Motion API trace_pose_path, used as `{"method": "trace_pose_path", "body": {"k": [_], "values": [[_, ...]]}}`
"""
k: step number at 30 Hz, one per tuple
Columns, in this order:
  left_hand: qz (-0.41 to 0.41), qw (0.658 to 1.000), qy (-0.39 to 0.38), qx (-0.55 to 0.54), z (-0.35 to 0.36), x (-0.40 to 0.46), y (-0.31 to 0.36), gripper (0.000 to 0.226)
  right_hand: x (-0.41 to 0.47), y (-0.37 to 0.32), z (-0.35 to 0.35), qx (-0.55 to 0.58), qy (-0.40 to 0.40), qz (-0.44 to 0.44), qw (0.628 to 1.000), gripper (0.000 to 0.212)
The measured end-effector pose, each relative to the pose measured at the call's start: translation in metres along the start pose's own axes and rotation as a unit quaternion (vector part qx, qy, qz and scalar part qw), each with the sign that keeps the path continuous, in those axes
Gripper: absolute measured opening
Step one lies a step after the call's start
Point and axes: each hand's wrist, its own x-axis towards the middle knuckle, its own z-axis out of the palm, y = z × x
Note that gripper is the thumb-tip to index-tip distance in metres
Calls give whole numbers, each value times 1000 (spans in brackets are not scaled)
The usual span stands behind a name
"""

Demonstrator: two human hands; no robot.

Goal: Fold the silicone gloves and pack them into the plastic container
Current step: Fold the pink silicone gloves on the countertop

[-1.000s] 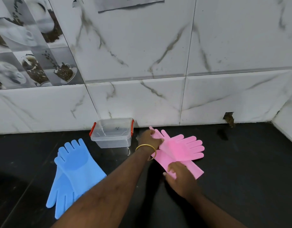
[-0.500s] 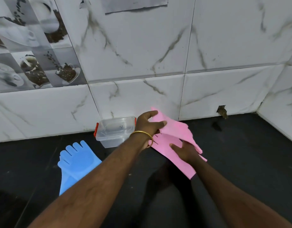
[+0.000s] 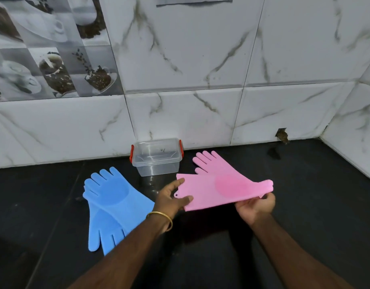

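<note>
A pink silicone glove point(image 3: 219, 189) is lifted just above the black counter, stretched between both hands. My left hand point(image 3: 171, 198) pinches its cuff end. My right hand point(image 3: 255, 205) grips its finger end, which curls over. A second pink glove point(image 3: 209, 162) lies flat behind it, fingers pointing to the wall. The clear plastic container point(image 3: 157, 157) with red clips stands against the wall, its lid on. Two blue gloves point(image 3: 111, 200) lie overlapped at the left.
The black counter point(image 3: 315, 205) runs to marble-tiled walls at the back and right, which meet in a corner at the far right. A small hole point(image 3: 281, 135) shows in the back wall at counter level.
Both hands have picked one pink glove off the counter and turned it sideways. The other pink glove stays lying flat. The camera has tilted down.
</note>
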Motion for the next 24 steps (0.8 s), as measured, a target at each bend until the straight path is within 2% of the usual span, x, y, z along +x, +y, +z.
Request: {"method": "trace_pose_path", "body": {"k": [3, 4, 5, 8, 9, 14, 19, 24], "values": [[-18, 999, 17, 23, -9, -1, -17, 66, -2, -1, -5, 8, -30, -5, 1000, 76], [-24, 999, 20, 38, -12, 1, -21, 67, -2, -1, -5, -15, -40, 1, 999, 78], [-31, 998, 21, 58, -15, 2, -25, 68, -1, -2, -7, -55, -41, 7, 998, 71], [-56, 991, 3, 124, -19, 8, -35, 74, 6, -3, -13, -173, 4, 23, 985, 31], [-64, 988, -6, 142, -20, 10, -38, 76, 10, -2, -16, -190, 17, 22, 981, 28], [-104, 973, -10, 206, -24, 12, -53, 83, 16, -9, -33, -266, 46, -17, 963, 21], [-110, 961, -6, 254, -25, 16, -57, 82, 15, -15, -43, -323, 99, -73, 938, 34], [-96, 947, -19, 305, -23, 24, -59, 85, 14, -17, -48, -345, 99, -88, 929, 35]]}}
